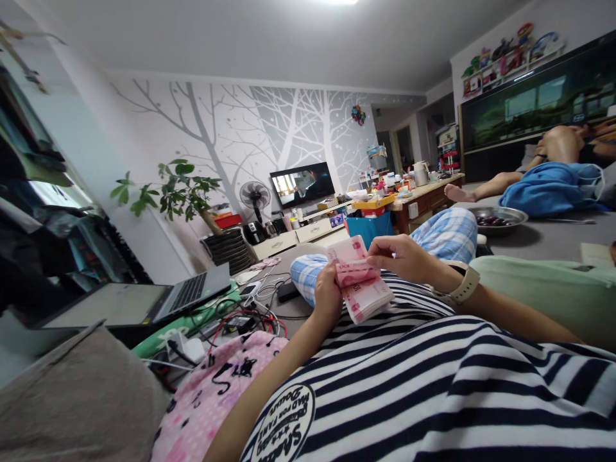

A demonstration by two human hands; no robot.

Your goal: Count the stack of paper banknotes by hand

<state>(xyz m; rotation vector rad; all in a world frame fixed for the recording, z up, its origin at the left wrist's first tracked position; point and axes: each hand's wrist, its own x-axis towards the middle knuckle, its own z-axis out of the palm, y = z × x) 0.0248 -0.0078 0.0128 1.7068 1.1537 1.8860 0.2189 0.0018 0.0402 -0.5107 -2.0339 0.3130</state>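
A thick stack of red and pink banknotes [368, 299] marked 100 is held above my lap, over my striped shirt. My left hand [329, 296] is closed around the stack's left side, with the thumb on top. From the right, my right hand [402, 258] pinches the edge of a note that is bent up and curled over from the rest. A pale watch band circles my right wrist. The far ends of some notes stick up beyond the fold. My fingers under the stack are hidden.
An open laptop [199, 289] and tangled cables [245, 317] lie to my left, beside a pink cloth [240, 378]. At right stands a metal bowl [495, 221] of dark round fruit. Beyond it another person's bare leg [495, 186] stretches out near a blue cloth [553, 186].
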